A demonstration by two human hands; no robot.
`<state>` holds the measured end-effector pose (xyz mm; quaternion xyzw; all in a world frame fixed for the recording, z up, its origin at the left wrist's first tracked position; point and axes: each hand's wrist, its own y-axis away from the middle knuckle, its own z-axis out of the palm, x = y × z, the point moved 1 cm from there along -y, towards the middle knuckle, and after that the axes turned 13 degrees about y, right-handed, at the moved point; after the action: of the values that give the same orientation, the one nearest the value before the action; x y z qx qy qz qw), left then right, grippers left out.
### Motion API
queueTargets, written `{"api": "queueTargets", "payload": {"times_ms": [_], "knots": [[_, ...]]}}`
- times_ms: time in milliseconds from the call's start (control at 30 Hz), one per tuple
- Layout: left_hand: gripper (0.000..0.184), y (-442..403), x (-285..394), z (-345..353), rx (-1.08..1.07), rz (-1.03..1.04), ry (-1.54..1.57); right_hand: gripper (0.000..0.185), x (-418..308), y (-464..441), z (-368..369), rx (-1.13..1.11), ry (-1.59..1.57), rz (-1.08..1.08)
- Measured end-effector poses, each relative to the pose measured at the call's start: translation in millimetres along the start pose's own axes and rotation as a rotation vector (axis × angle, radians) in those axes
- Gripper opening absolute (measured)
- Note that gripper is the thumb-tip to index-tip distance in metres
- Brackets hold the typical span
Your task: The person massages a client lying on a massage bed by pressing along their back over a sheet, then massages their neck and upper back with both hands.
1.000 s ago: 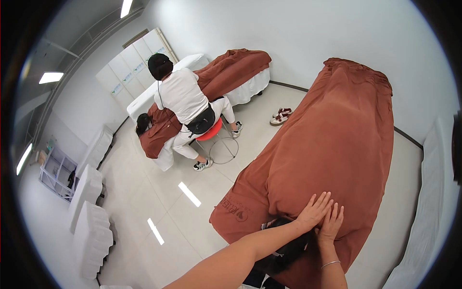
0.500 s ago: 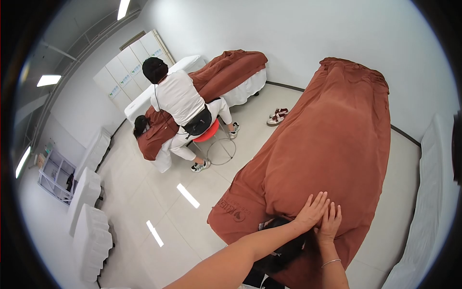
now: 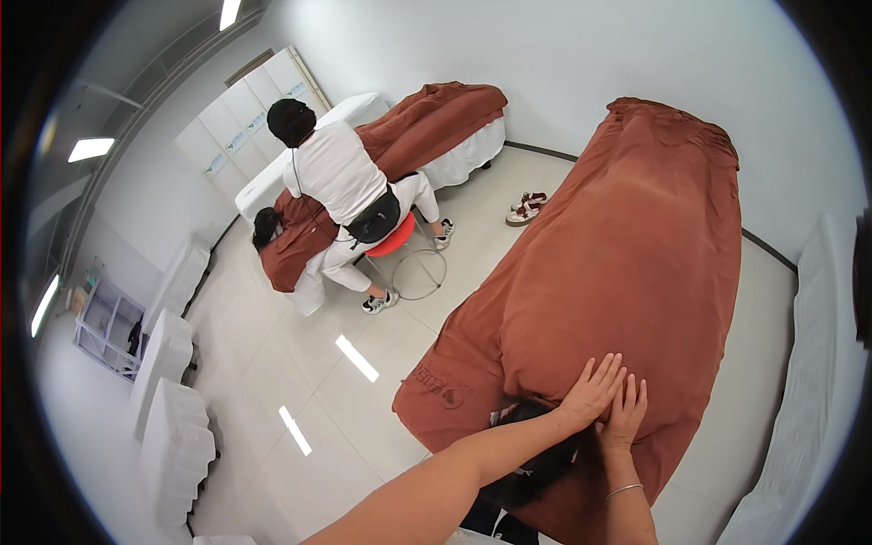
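Observation:
A person lies under a reddish-brown sheet (image 3: 627, 254) on the nearer bed, with dark hair (image 3: 536, 468) showing below my forearm. My left hand (image 3: 592, 392) rests flat on the sheet just beyond the head, fingers stretched out. Close beside it, touching or nearly so, my right hand (image 3: 625, 416) presses on the same cloth with its fingers extended. A thin bracelet (image 3: 624, 490) circles my right wrist. Neither hand grips anything. The sheet bears a printed logo (image 3: 451, 397) at its left corner.
A co-worker in white (image 3: 341, 177) sits on a red stool (image 3: 392, 241) beside another covered person on a second bed (image 3: 445, 127). Shoes (image 3: 525, 209) stand on the floor between the beds. White-covered beds (image 3: 177, 445) line the left side; another white cover (image 3: 790, 391) is at right.
The view has shifted slightly, and the co-worker's head and body have moved a little. My hands stay flat at nearly the same place on the sheet.

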<state>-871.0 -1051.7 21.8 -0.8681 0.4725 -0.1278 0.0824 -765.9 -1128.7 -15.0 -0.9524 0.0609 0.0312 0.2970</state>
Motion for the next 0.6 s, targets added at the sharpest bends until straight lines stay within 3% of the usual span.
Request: {"api": "queueTargets", "payload": {"times_ms": [100, 167, 367, 600], "knots": [[0.061, -3, -8, 1, 0.023, 0.024, -0.004, 0.093, -9, -7, -2, 0.060, 0.044, 0.028], [0.060, -8, -13, -3, -0.001, 0.030, -0.014, 0.096, -12, -20, -22, -0.115, 0.022, 0.061], [0.061, -19, -5, 5, -0.013, 0.029, -0.098, 0.096, 12, -15, -20, -0.169, -0.022, 0.032], [0.061, 2, -6, 1, -0.032, 0.019, -0.044, 0.090, -7, -1, 1, 0.032, 0.042, 0.015]]}}
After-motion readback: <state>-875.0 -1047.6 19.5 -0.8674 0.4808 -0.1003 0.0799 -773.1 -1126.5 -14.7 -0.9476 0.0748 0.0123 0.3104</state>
